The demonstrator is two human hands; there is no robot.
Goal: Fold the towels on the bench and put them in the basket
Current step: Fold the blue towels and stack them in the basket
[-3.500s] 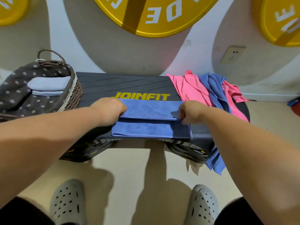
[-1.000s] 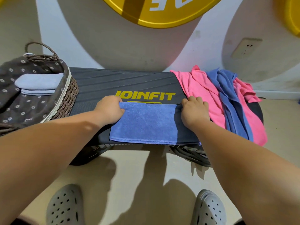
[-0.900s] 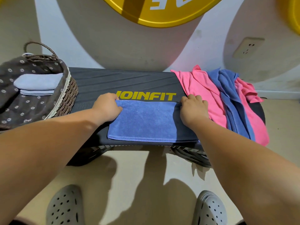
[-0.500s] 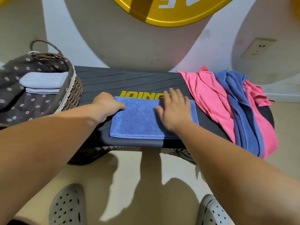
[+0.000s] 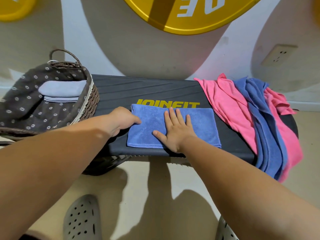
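Head: folded towels in basket

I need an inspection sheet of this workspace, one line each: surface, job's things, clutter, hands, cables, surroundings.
Surface: black bench, lettering partly covered.
Job's things: folded blue towel flat on the bench; unfolded pink and blue towels heaped at right; basket at left holding folded pale towels.
Clutter: nothing seen.
Hands: left hand holds the towel's left edge; right hand presses flat on it.
Cables: nothing seen.
Surroundings: wall socket, yellow discs.
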